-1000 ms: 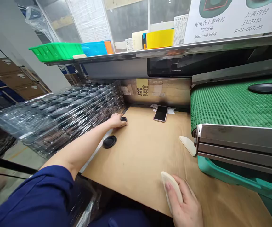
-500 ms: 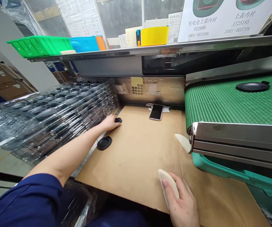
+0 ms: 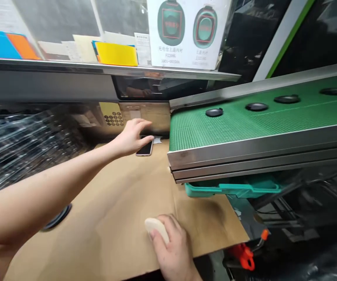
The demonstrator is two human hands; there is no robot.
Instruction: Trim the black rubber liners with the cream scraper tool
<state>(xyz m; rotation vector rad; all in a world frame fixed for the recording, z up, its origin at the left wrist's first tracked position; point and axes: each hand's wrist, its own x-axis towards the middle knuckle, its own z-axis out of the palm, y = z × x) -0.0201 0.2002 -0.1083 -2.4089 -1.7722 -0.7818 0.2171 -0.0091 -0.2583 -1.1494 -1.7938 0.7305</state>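
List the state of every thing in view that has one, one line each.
Left hand: open, fingers extended above the smartphone, holding nothing.
Right hand: grip closed on a cream oval piece.
Smartphone: lying flat on the brown paper, screen dark.
Black round disc: lying on the paper, partly behind the left forearm.
Green conveyor belt: several black discs on top.
Clear plastic trays: stacked.

Bright, even light fills my bench, with streaky, blurred glare smeared across the clear plastic trays [image 3: 25, 148] on my left. A soft shadow darkens the kraft paper [image 3: 107, 203] beside my right hand [image 3: 171, 246], and the wide lens bows the frame's edges.
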